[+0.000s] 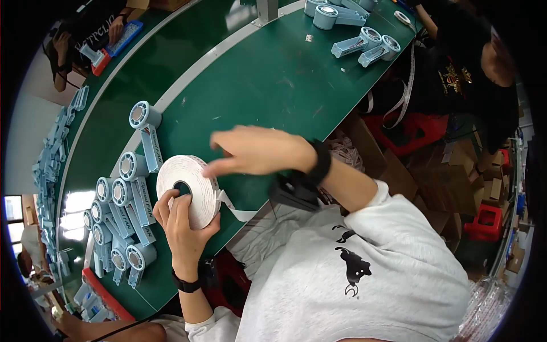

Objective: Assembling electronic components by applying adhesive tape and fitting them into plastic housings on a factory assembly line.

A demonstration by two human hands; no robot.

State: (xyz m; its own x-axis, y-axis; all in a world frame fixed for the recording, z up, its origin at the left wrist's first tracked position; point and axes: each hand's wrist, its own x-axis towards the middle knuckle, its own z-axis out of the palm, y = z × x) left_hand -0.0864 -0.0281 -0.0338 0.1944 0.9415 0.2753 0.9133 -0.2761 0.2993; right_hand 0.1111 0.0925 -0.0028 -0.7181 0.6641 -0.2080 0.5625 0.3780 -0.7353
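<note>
A thick white roll of tape [196, 171] stands tilted over the green table, its loose end [233, 211] trailing off to the right. My left hand [183, 231] grips the roll, fingers hooked into the hollow core and thumb against the outer edge. Just right of the roll, my right hand [256, 151] is slightly blurred, thumb and fingers apart. Its lower fingertip reaches the roll's upper right edge; whether they touch, I cannot tell. Left of the roll lie several light blue handheld fans [133, 165], the farthest one [145, 115] apart from the cluster.
More blue fans [370, 39] sit at the table's far right end. Beyond the metal rail [211, 54], blue parts [54, 154] pile along the left. A red-edged bin [108, 296] stands at lower left. Co-workers sit at far left and right. Cardboard boxes [439, 176] and a red stool [484, 222] are on the right.
</note>
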